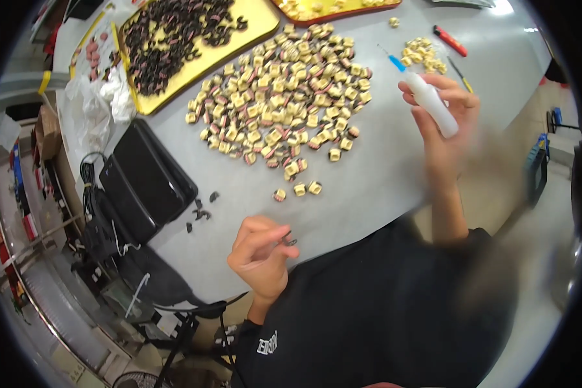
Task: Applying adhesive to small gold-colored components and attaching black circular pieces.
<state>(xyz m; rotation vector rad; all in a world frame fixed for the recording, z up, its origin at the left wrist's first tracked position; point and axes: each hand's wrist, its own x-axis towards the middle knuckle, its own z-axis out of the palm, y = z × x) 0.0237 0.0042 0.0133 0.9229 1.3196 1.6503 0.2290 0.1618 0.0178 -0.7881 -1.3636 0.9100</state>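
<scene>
Between the thumb and fingers of my left hand [260, 253] is a small black curved piece [288, 240], pinched near the front edge of the table. My right hand [447, 113] is wrapped round a white squeeze bottle [433, 103] with a blue needle tip [396, 63], which points up and to the left. A big heap of small cream, pink and black blocks [278, 97] covers the middle of the table. A few blocks [299, 189] lie apart from it, a little beyond my left hand. Several loose black pieces [201, 212] are left of that hand.
A yellow tray [255, 22] of black pieces stands at the back left, and a red-rimmed tray [343, 19] at the back. Black electronic devices [142, 181] lie at the left. Cream pieces [423, 55], a red pen-like tool [450, 41] and a thin yellow-handled tool [461, 73] lie beyond my right hand.
</scene>
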